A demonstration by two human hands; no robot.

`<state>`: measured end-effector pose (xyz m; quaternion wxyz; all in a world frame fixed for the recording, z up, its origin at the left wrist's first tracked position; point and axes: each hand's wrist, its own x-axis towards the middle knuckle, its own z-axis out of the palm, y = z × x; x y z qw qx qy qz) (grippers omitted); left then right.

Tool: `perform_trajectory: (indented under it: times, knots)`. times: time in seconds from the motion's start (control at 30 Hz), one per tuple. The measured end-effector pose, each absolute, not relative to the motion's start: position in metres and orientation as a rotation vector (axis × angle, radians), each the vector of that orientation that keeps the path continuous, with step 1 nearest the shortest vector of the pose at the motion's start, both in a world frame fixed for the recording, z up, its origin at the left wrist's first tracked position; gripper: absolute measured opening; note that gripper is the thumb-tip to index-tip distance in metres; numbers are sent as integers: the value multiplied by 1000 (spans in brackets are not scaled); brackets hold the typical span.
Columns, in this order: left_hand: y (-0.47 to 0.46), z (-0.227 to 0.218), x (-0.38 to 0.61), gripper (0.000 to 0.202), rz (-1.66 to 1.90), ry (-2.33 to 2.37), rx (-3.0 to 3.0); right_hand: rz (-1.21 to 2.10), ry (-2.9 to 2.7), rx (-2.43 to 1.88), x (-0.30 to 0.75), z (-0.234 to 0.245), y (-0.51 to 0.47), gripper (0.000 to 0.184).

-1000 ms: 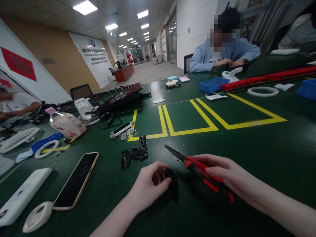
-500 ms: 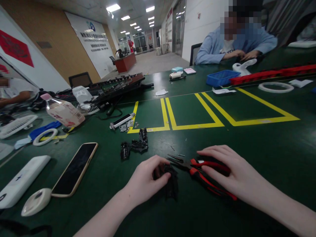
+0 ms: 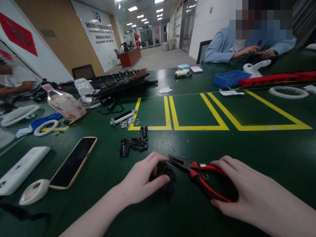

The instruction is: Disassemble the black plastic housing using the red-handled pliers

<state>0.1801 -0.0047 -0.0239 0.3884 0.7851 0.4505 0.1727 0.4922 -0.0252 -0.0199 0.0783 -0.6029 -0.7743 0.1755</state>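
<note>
My left hand (image 3: 144, 179) is closed, its thumb and forefinger on a small black plastic part (image 3: 170, 186) at the table's near middle; the fingers hide some of that part. My right hand (image 3: 247, 187) is wrapped round the spread red-and-black handles of long-nose pliers (image 3: 195, 171). Their jaws point left, the tips almost at my left fingertips and close above the black part. Just beyond the jaws lie a thin metal pin (image 3: 182, 156) and a thin dark sliver (image 3: 173, 148). Several similar black plastic pieces (image 3: 139, 144) lie ahead of my left hand.
A phone (image 3: 75, 163), a white power bank (image 3: 23, 169) and a drink bottle (image 3: 65, 103) occupy the left side. Small metal parts (image 3: 127, 121) lie near yellow tape outlines (image 3: 202, 127). Across the table sits a person in a blue shirt (image 3: 218, 47), behind a blue basket (image 3: 229, 79).
My right hand has shifted right toward the ends of the pliers' handles, which are now spread wider. My left hand stays at the black part. The whole view has turned slightly.
</note>
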Motion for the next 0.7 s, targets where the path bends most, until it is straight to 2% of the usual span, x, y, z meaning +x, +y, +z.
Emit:
perform_trajectory:
  times: [0.13, 0.23, 0.33, 0.5, 0.7]
  knots:
    - [0, -20, 169, 86, 307, 990, 2046, 623, -2303, -1761, 489, -22, -22, 56]
    - [2, -23, 168, 102, 305, 958, 2056, 574, -2313, -1720, 491, -30, -20, 64]
    - [2, -25, 172, 103, 305, 932, 2147, 496, -2325, -1753, 492, -35, -21, 73]
    - [0, -28, 173, 86, 300, 943, 2188, 564, -2295, -1754, 491, -37, -22, 70]
    - [2, -35, 162, 81, 716, 960, 2013, 783, -2092, -1787, 492, -37, -16, 72]
